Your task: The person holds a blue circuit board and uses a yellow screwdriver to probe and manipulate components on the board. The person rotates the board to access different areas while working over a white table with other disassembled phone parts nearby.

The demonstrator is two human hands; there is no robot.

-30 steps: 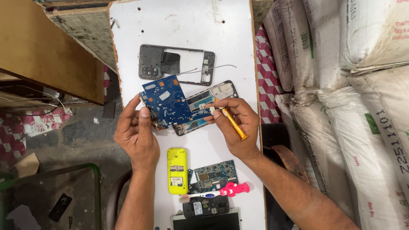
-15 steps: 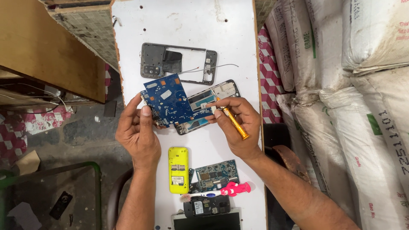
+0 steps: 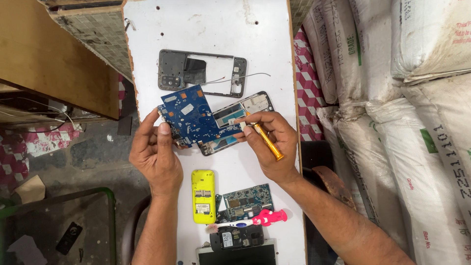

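My left hand (image 3: 156, 153) holds a blue circuit board (image 3: 191, 117) by its lower left edge, tilted up off the white table (image 3: 216, 29). Under the board lies an opened phone body (image 3: 235, 122), lying at an angle. My right hand (image 3: 272, 142) grips a yellow-handled screwdriver (image 3: 267, 142), and its fingertips touch the board's right end. A dark phone frame (image 3: 201, 73) with a thin wire lies just beyond.
Nearer me on the table lie a yellow keypad phone (image 3: 202, 196), a smaller green circuit board (image 3: 248, 200), a pink brush (image 3: 260, 219) and a black handset (image 3: 236, 238). White sacks (image 3: 402, 98) are stacked at the right. A wooden bench (image 3: 54, 59) stands at the left.
The blue board is still held between both hands in the same place. No clear movement.
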